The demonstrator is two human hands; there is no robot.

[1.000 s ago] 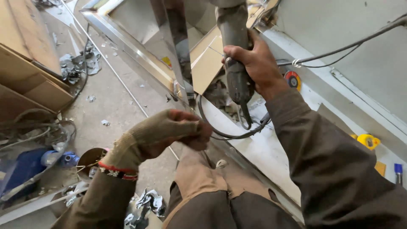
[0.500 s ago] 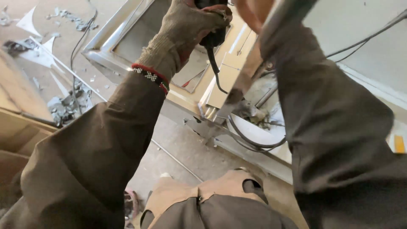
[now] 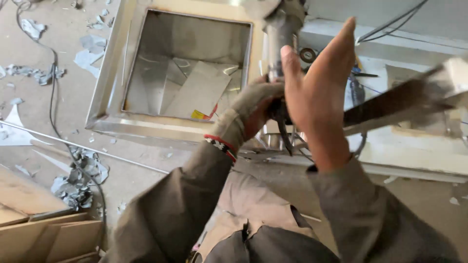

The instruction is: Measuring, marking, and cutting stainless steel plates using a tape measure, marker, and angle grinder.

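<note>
Left hand (image 3: 253, 109): gloved, fingers wrapped tight round the lower body of the grinder (image 3: 282, 53), thumb side toward the camera; red-and-white wristband (image 3: 220, 146) at the cuff.
Right hand (image 3: 319, 92): bare, flat and spread, palm just beside the grinder's right side, holding nothing.
Grinder: upright, raised above the steel box (image 3: 185, 68), its black cord (image 3: 285, 136) hanging below the left hand.
Steel box: open, on the floor, loose sheets inside.
Rod (image 3: 83, 148): lying on the floor before the box.
Scraps (image 3: 73, 185): at left
</note>
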